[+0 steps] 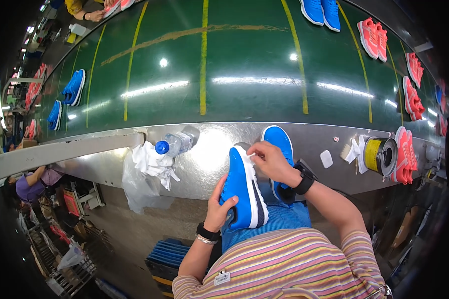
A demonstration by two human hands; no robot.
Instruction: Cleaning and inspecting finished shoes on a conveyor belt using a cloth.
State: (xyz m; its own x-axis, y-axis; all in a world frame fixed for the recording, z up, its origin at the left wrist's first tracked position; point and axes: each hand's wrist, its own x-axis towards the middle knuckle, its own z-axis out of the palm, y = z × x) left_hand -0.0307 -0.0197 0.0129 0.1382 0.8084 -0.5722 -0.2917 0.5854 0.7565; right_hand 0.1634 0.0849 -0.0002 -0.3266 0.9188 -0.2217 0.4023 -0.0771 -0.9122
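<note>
Blue shoe [242, 189] with white sole, tilted on edge over the person's lap, gripped at the heel by the left hand [219, 209]. The right hand [269, 159] pinches a small white scrap [251, 155] against its toe. A clear, blue-capped bottle [174, 144], contents indistinct, lies on the metal ledge [209, 169].

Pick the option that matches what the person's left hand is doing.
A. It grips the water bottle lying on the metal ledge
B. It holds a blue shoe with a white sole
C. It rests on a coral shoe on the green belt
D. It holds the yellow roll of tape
B: the left hand is wrapped around the heel end of the blue shoe, while the right hand pinches something small and white at the shoe's toe.
</note>
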